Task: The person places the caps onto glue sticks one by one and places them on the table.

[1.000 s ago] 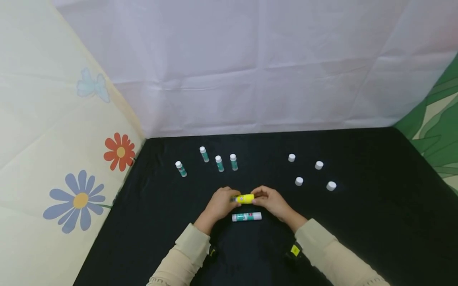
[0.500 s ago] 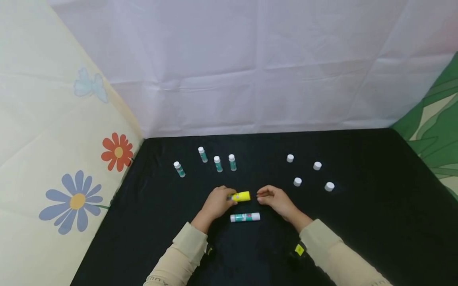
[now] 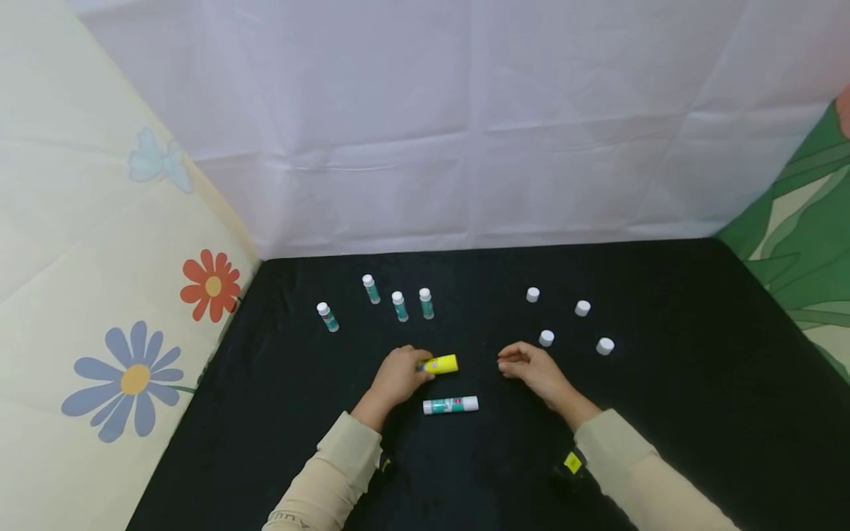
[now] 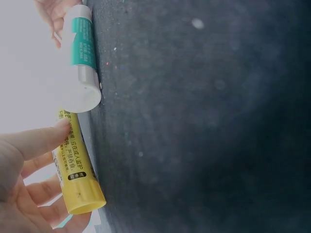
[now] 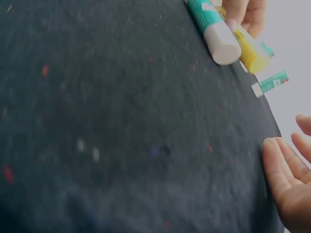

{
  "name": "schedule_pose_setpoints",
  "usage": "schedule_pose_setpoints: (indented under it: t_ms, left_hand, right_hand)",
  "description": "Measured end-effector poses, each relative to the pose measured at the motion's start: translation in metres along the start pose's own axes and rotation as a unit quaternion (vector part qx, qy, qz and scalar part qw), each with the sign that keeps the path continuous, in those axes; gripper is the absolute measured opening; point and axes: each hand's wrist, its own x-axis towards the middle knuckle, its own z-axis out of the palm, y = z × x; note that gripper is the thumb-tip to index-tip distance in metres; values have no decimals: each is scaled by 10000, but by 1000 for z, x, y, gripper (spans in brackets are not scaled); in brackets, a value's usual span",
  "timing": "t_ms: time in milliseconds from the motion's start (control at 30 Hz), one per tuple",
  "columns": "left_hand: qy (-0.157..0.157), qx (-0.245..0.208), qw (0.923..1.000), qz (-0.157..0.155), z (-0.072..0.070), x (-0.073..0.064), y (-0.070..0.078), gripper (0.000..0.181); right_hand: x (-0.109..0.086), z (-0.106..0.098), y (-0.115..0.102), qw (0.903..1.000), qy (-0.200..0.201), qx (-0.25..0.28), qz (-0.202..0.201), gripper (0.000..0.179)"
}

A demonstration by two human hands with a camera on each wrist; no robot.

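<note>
My left hand grips a yellow glue stick near its left end, just over the dark cloth. In the left wrist view, the thumb lies on the printed side of this yellow tube and the other fingers are behind it. A white and green glue stick lies sideways on the cloth, nearer to me than the yellow one. To the right, my right hand is apart from both tubes and holds nothing. In the right wrist view its loosely extended fingers are partly cut off by the frame edge.
Several small green glue sticks with white tops stand upright at the back left of the black cloth. Several short white caps sit at the back right. A pale curtain hangs behind the table.
My right hand has let go of the yellow glue stick's right end and moved away to the right. The left hand keeps hold of it. The white and green stick stays put.
</note>
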Motion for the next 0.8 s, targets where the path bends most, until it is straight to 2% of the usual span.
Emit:
schedule_pose_setpoints:
  t_ms: [433, 800]
  left_hand:
    - [26, 101, 9998, -161, -1, -2, -3, 26]
    - [-41, 108, 9997, -212, -3, -2, -3, 27]
  right_hand:
    - [-4, -23, 1, 9987, 342, -361, 88, 26]
    - [-7, -38, 4, 9966, 588, -579, -83, 27]
